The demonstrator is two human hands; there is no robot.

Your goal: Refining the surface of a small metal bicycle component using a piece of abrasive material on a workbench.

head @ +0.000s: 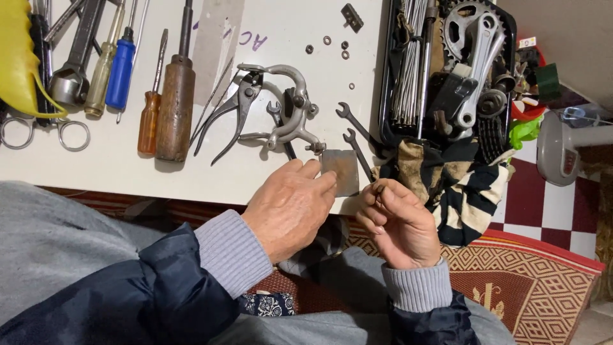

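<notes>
A small, flat, square piece of brown-grey metal point(340, 171) lies at the near edge of the white table point(115, 166). The left hand point(290, 207) rests just beside it with the fingers bent, and the fingertips point(324, 182) touch its left side — the hand presses on it and does not wrap around it. The right hand point(396, 220) is curled close to the plate's right side. Its fingers are pinched together near a tiny dark part point(378, 189), but it is too small to tell what it is.

Just behind the plate lie two small dark open-end wrenches point(356, 131). Next to them sits a silver curved bicycle brake arm point(290, 108), and left of that a pair of dark grey pliers point(233, 112) lies with its handles spread. Further left are a big screwdriver with a brown wooden handle point(175, 105), a small one with an orange handle point(150, 118), one with a blue handle point(121, 70) and one with a pale yellow handle point(102, 70). Silver scissors point(45, 131) lie at the far left. A few small round washers point(329, 45) sit near the back.

On the right, a black tray point(385, 96) holds thin metal spokes point(408, 64), a toothed bicycle gear and a silver crank point(476, 57). A black and cream striped cloth point(460, 185) hangs below the tray.
</notes>
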